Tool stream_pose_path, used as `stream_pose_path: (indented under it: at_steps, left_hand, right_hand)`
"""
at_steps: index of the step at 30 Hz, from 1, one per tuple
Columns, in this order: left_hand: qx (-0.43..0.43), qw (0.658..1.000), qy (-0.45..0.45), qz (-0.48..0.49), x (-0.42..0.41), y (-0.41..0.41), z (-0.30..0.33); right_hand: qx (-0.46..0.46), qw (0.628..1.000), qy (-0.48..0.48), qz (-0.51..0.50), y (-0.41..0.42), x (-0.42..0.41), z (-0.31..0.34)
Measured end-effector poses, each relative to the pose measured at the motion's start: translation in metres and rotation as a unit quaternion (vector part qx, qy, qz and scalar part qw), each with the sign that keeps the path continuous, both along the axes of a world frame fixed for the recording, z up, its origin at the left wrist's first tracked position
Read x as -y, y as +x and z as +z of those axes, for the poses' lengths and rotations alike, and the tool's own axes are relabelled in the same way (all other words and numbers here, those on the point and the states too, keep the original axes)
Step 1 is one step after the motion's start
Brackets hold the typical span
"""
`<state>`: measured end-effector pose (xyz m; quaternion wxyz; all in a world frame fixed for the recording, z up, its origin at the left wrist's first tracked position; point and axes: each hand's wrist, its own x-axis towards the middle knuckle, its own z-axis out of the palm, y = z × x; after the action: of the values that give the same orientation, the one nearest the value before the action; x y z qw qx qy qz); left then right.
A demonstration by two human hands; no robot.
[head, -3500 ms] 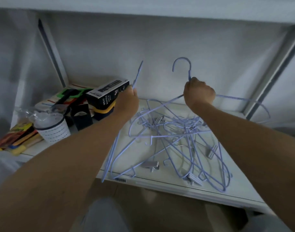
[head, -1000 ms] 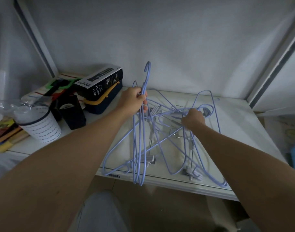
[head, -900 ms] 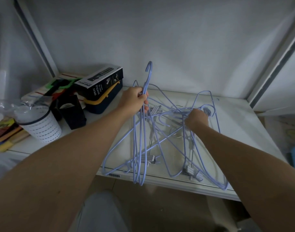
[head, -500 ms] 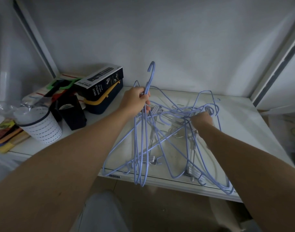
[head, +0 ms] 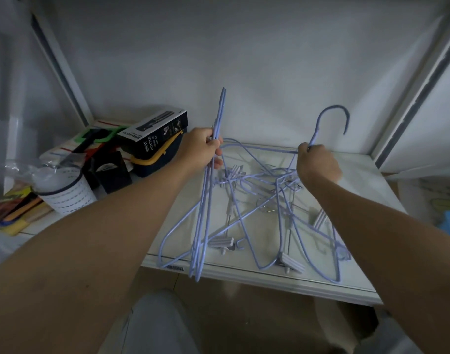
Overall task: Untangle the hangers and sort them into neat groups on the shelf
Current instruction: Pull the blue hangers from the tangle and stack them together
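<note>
A tangle of pale blue wire hangers point(head: 259, 200), some with grey clips, lies on the white shelf point(head: 372, 190). My left hand point(head: 201, 152) grips the necks of a bunch of hangers point(head: 204, 221) held upright, hooks pointing up, bodies hanging past the shelf's front edge. My right hand point(head: 318, 164) is closed on the neck of another hanger point(head: 331, 121), its hook raised above the pile while its body stays caught in the tangle.
At the left of the shelf stand a black spray bottle box point(head: 155, 134) on a navy case with a yellow handle point(head: 152, 159), a white perforated cup point(head: 65, 190), small black boxes point(head: 109, 172) and coloured items. White uprights frame both sides.
My right hand has lifted out of the pile, pulling one hanger's hook up and to the right. My left hand keeps its bunch, now turned edge-on.
</note>
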<state>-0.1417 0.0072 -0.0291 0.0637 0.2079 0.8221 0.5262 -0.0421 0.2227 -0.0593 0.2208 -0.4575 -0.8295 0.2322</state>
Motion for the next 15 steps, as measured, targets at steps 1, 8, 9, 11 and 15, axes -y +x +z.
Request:
stream_pose_path:
  at_steps: [1, 8, 9, 11, 15]
  left_hand:
    - [0.002, 1.000, 0.003, -0.001, 0.001, 0.002, 0.003]
    - [0.002, 1.000, 0.025, 0.002, -0.002, 0.018, 0.019]
    - [0.002, 1.000, 0.024, 0.001, -0.002, 0.020, 0.021]
    - [0.000, 1.000, 0.021, -0.002, -0.004, 0.024, 0.025]
    - [-0.009, 1.000, 0.010, -0.015, -0.010, 0.032, 0.033]
  right_hand:
    - [0.001, 0.999, 0.033, -0.014, 0.003, 0.002, 0.008]
    - [0.004, 0.978, 0.209, 0.030, 0.032, -0.001, 0.040]
    - [-0.003, 0.976, 0.214, 0.037, 0.036, -0.003, 0.044]
    - [-0.023, 0.975, 0.214, 0.049, 0.044, -0.004, 0.053]
    - [-0.099, 0.975, 0.196, 0.044, 0.051, -0.002, 0.073]
